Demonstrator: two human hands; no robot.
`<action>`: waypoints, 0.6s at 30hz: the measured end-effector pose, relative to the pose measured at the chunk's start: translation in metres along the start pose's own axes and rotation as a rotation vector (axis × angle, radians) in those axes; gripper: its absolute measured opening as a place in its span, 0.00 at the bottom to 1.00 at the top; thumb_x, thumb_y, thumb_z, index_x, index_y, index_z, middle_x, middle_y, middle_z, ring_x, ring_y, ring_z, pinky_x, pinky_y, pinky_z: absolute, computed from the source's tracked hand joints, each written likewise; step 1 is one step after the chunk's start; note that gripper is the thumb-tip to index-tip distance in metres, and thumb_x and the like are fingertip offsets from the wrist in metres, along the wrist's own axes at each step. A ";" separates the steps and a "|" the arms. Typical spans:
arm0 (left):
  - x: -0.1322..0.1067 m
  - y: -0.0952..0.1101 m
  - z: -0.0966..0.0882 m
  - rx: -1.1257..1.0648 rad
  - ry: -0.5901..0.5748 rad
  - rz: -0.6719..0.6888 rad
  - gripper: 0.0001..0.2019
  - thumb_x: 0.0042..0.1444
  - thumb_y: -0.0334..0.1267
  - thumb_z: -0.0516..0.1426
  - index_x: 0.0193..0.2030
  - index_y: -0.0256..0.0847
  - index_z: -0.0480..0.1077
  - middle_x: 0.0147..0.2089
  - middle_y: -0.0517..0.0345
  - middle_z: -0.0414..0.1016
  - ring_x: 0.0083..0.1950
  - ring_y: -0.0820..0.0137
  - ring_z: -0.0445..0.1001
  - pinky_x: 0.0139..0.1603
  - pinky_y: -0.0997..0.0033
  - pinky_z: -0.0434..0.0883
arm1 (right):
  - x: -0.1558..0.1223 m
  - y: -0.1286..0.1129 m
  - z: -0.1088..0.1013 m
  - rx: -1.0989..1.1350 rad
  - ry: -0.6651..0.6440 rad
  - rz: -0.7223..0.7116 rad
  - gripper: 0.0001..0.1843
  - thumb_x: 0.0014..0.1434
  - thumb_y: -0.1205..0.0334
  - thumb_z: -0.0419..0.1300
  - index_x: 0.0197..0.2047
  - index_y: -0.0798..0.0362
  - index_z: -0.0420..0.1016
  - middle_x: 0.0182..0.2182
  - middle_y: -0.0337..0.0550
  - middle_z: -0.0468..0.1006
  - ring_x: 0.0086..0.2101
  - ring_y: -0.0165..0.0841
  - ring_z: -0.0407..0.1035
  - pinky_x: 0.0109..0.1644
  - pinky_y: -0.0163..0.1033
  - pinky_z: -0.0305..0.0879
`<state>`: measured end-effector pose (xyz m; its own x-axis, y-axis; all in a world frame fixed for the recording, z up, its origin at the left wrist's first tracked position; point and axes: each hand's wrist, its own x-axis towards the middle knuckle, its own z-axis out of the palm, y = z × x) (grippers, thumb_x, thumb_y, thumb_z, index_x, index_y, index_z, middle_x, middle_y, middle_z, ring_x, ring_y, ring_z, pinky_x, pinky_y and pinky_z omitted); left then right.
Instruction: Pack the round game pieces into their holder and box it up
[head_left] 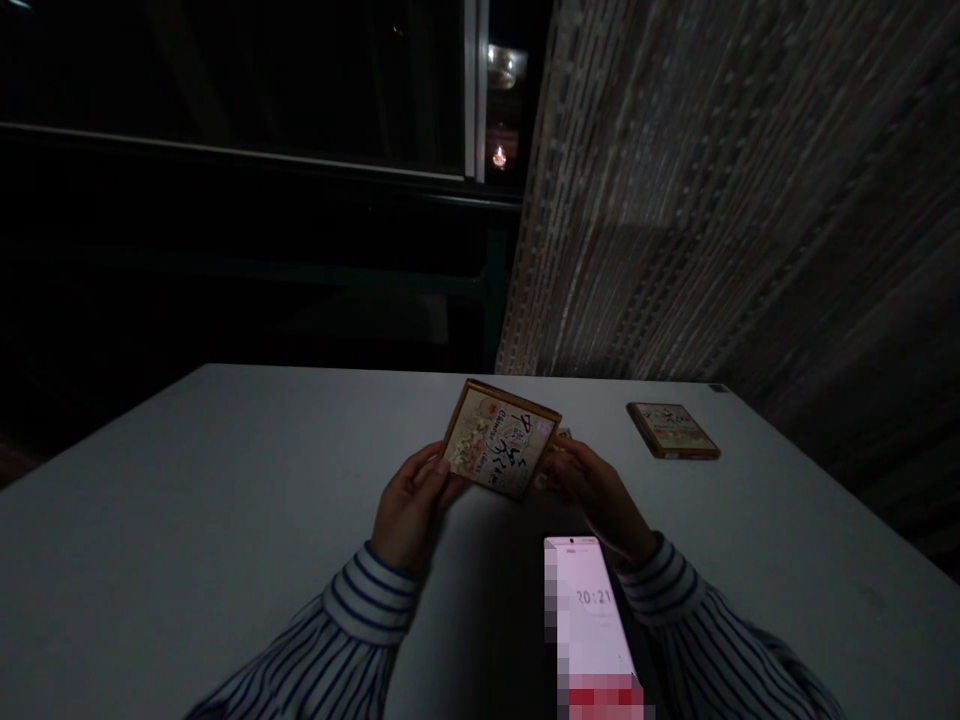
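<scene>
Both my hands hold a square, gold-edged decorated box tilted up above the white table. My left hand grips its lower left edge, thumb on the printed face. My right hand is closed at its right side, with something small and partly hidden behind the box between the fingers. Both wrists wear striped sleeves.
A second, similar flat box lies on the table at the far right. A lit phone showing 20:21 lies near my right forearm. A woven curtain hangs behind the table; a dark window is at the back left.
</scene>
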<state>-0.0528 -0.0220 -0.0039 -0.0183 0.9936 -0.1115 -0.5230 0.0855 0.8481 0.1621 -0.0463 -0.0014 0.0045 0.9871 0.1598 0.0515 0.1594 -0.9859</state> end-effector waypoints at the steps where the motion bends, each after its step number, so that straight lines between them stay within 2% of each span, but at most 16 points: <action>1: 0.000 0.000 0.000 0.000 -0.001 0.001 0.20 0.41 0.36 0.65 0.43 0.37 0.68 0.39 0.55 0.76 0.43 0.68 0.74 0.49 0.64 0.70 | 0.000 0.001 0.000 -0.003 0.000 0.004 0.23 0.54 0.52 0.56 0.52 0.53 0.65 0.39 0.47 0.76 0.38 0.35 0.71 0.41 0.42 0.68; 7: 0.001 -0.001 -0.001 0.014 0.000 0.015 0.20 0.41 0.38 0.65 0.43 0.39 0.67 0.38 0.57 0.76 0.43 0.68 0.74 0.50 0.64 0.70 | -0.001 0.005 -0.001 -0.056 -0.022 0.006 0.24 0.54 0.52 0.57 0.52 0.52 0.64 0.41 0.47 0.75 0.39 0.34 0.71 0.42 0.42 0.68; 18: -0.006 -0.006 0.007 -0.024 -0.020 -0.033 0.20 0.39 0.37 0.65 0.40 0.38 0.65 0.35 0.57 0.76 0.39 0.69 0.75 0.49 0.63 0.70 | -0.001 0.005 0.002 -0.037 -0.143 -0.053 0.22 0.55 0.54 0.56 0.53 0.51 0.63 0.39 0.45 0.76 0.40 0.34 0.71 0.44 0.41 0.67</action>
<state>-0.0439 -0.0284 -0.0045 0.0161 0.9916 -0.1286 -0.5431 0.1167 0.8315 0.1606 -0.0469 -0.0063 -0.1415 0.9694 0.2004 0.0842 0.2135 -0.9733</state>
